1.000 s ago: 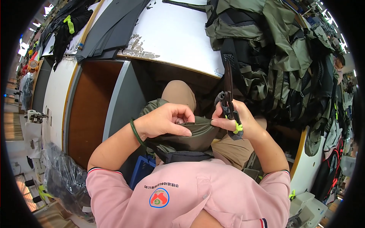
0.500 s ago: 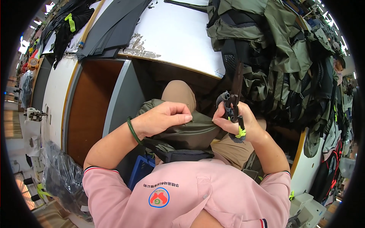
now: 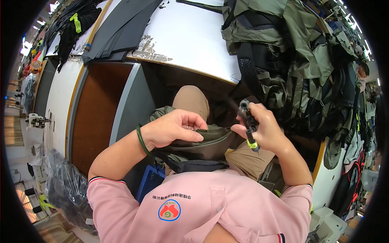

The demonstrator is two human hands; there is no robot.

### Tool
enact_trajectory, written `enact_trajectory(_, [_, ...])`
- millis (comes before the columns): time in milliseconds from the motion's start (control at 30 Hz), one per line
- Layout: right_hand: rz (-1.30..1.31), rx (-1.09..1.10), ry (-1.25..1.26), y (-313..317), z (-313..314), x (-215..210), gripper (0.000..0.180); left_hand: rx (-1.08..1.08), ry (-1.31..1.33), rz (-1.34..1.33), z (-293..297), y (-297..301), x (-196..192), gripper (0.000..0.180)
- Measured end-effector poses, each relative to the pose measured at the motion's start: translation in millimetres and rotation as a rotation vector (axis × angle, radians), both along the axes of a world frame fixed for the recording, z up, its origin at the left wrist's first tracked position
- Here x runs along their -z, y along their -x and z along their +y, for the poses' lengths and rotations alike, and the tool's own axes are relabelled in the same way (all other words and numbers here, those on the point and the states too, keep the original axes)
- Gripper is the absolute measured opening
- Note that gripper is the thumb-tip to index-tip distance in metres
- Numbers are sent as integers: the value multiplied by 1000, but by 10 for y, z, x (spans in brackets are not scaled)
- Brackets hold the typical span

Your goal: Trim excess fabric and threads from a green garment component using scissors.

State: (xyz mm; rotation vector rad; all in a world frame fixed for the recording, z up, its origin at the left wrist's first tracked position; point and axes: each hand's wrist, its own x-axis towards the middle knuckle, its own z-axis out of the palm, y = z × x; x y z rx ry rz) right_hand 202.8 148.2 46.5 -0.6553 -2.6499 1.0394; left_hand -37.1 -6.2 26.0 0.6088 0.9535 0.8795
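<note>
An olive-green fabric bag piece (image 3: 202,142) with a black padded edge lies across my lap. My left hand (image 3: 174,127), with a dark green bangle at its wrist, pinches the piece's upper edge between thumb and fingers. A short dark opening or fold shows beside the fingertips. Closed around a dark hand tool (image 3: 248,115) is my right hand (image 3: 265,125). The tool has a round end and a yellow-green strip tied on it; its exact kind is unclear. My right thumb is close to the fabric's right end, and whether they touch is unclear.
Beyond my knees stands a white worktable (image 3: 190,40) with a chipped edge and dark grey sheets (image 3: 117,30). Olive and black backpacks (image 3: 291,52) pile up at the right. A grey divider (image 3: 131,101) and a blue bin (image 3: 150,182) are at my left.
My right hand has moved slightly right and turned, swinging the dark tool with it. It has released the fabric's edge. My left hand stays on the piece, its fingers slightly shifted.
</note>
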Motion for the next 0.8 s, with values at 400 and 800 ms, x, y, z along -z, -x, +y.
enact_trajectory(400, [13, -125, -798, -171, 146, -308, 30, -58, 84, -99, 16, -25, 30, 26])
enact_trajectory(800, [-24, -84, -877, -210, 202, -220, 27, -34, 67, -71, -2, -46, 8, 23])
